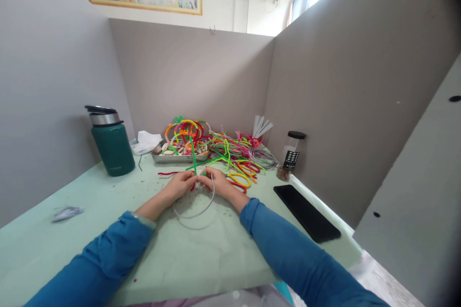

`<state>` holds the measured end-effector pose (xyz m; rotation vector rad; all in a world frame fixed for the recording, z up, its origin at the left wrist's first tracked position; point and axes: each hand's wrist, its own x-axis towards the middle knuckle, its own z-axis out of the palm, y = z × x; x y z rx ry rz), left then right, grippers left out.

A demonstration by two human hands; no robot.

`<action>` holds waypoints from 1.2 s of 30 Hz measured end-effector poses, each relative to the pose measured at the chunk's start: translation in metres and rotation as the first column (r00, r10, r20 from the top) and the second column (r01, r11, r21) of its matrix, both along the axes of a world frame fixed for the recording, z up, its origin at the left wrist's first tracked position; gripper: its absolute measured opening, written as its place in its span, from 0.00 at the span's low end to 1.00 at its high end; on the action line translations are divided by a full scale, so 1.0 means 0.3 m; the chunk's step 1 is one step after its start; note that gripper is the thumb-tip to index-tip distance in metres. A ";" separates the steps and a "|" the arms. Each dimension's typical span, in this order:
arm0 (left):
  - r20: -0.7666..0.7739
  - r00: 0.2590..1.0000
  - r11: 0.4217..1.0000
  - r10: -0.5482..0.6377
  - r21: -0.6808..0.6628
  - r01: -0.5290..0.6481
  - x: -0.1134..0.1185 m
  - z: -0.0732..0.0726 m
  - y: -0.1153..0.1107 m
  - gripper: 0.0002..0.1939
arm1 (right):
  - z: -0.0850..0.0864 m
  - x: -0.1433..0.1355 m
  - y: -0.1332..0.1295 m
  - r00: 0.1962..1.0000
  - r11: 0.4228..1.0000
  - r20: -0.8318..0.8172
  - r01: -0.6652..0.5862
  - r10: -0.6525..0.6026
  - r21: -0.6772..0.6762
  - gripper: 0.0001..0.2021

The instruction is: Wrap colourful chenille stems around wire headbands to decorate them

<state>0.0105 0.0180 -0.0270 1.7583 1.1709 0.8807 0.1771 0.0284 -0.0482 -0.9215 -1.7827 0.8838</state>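
My left hand (181, 185) and my right hand (217, 184) meet over the middle of the table, fingertips pinched close together. A fuzzy green pipe cleaner (193, 154) stands up from between them, its lower end at my left fingertips. From my hands hangs a thin grey hoop (206, 211), its right side passing by my right fingers. A little red shows under the fingertips. How the pipe cleaner and the hoop join is hidden by my fingers. Just beyond lies a heap of coloured pipe cleaners (236, 147).
A metal tray (180, 158) of small pieces stands at the back, with finished-looking coloured hoops above it. Grey coiled wire (264, 158) lies right of the heap. Around are a green bottle (113, 148), white tissue (147, 142), a clear jar (290, 156) and a black phone (306, 212).
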 end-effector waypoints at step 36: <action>0.073 0.997 0.999 -0.009 -0.042 0.012 0.015 0.011 -0.010 0.19 | 0.012 0.001 -0.014 1.000 1.000 0.029 0.000 0.000 0.011 0.16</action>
